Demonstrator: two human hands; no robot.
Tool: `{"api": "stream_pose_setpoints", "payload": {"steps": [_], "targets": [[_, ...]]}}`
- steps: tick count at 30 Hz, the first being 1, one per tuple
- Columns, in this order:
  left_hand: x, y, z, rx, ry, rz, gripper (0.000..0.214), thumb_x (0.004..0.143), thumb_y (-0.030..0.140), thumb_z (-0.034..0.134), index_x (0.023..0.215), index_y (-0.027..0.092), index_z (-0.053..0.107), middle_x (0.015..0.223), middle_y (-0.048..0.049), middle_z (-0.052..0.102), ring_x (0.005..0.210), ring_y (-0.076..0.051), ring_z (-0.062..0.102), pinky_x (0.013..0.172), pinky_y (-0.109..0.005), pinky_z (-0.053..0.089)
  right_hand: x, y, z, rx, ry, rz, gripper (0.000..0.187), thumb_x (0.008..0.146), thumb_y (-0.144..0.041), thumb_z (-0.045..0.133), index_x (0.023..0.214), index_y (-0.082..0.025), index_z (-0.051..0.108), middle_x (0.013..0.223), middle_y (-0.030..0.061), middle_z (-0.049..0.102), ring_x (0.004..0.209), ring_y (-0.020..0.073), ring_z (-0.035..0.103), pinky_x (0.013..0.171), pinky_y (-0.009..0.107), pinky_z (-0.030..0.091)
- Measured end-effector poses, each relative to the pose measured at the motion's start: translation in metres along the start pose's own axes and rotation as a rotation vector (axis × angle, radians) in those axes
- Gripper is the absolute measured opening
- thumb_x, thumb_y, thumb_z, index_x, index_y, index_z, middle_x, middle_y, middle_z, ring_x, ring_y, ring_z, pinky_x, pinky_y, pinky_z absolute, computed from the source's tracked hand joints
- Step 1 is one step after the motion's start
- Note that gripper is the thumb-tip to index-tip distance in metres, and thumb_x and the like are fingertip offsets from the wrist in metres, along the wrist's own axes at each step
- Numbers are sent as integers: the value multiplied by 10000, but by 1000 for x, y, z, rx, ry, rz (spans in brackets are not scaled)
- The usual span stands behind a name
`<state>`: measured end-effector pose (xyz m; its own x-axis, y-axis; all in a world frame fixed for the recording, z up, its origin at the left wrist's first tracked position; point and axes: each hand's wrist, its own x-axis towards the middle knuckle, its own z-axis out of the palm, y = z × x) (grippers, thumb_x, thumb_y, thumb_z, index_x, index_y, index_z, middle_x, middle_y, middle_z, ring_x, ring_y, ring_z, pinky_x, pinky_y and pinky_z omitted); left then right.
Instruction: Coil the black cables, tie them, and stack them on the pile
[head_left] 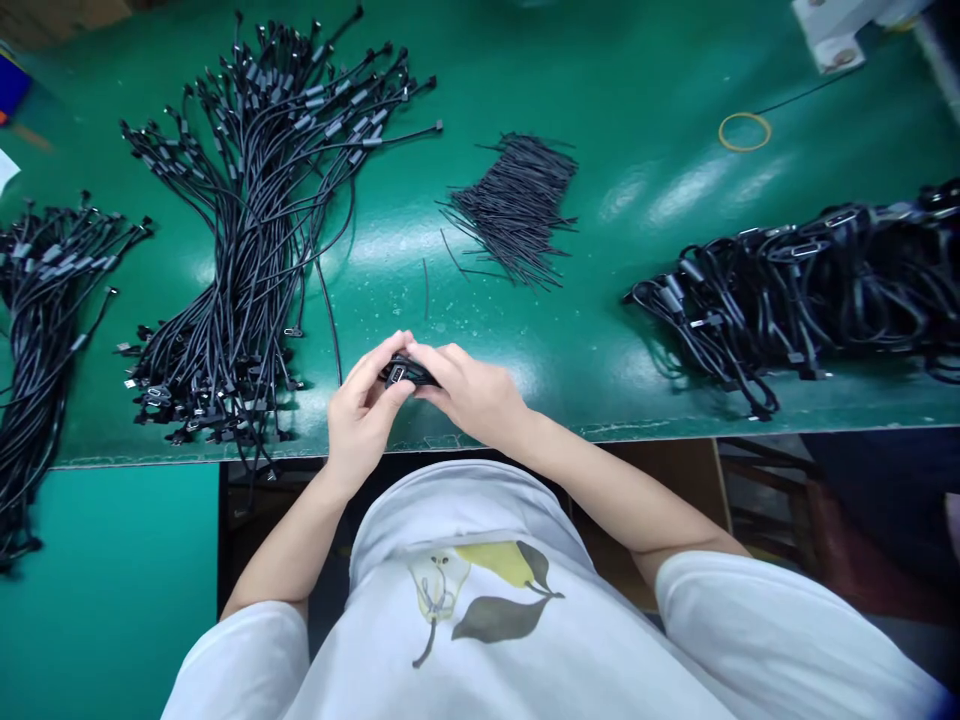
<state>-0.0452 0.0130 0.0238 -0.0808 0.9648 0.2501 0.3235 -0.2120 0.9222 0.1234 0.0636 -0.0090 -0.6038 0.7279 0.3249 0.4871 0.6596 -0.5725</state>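
Note:
Between my two hands, just above the table's front edge, is a black cable [409, 373] gathered into a small bundle, with a metal-rimmed connector end facing me. My left hand [361, 405] is closed round its left side, thumb along the front. From the right, my right hand [474, 392] grips the same cable with bent fingers. The fingertips of both hands meet at the top, and much of the bundle is hidden by them. Beyond my hands lies a pile of short black twist ties [517, 200], with a few loose ones nearer to me.
A large heap of straight black cables [259, 220] lies on the green table [637, 120] to the left, with another cable heap [41, 330] past it, hanging over the edge. Coiled cables [825, 285] line the right side. A yellow ring [745, 132] and a white bracket [832, 35] are behind them.

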Motion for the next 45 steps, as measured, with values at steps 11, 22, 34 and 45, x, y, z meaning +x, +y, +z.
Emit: {"api": "stream_pose_setpoints", "payload": {"steps": [11,22,34,45], "targets": [[6,-1,9,-149,-142,-91,623,955,337,538,1524,330,282,1594,-70,333,1457,-256,327,1192,-436,314,2,1,-8,-475,168,-123,473,1029,-421,369,1404,-161,493,715,-8,583,609,90,521,546,279,320],[11,2,5,-38,-268,-278,636,942,366,548,1522,281,299,1531,-99,439,1375,-257,461,1128,-427,407,3,6,-9,-493,36,4,515,1036,-415,309,1485,-178,396,745,13,556,631,119,498,522,313,274],[16,-13,14,464,-272,-12,427,958,345,476,1372,259,536,1314,-91,644,1176,-237,628,990,-372,518,-15,16,-17,-441,-129,39,539,1020,-507,241,1428,-179,366,868,39,575,744,150,565,559,298,353],[-3,-22,6,603,-380,-63,721,937,465,475,1545,188,204,1314,-193,594,1187,-340,593,983,-529,480,-33,44,-61,-525,-140,377,513,1010,-517,250,1094,-141,590,869,81,632,737,154,586,580,273,363]]}}
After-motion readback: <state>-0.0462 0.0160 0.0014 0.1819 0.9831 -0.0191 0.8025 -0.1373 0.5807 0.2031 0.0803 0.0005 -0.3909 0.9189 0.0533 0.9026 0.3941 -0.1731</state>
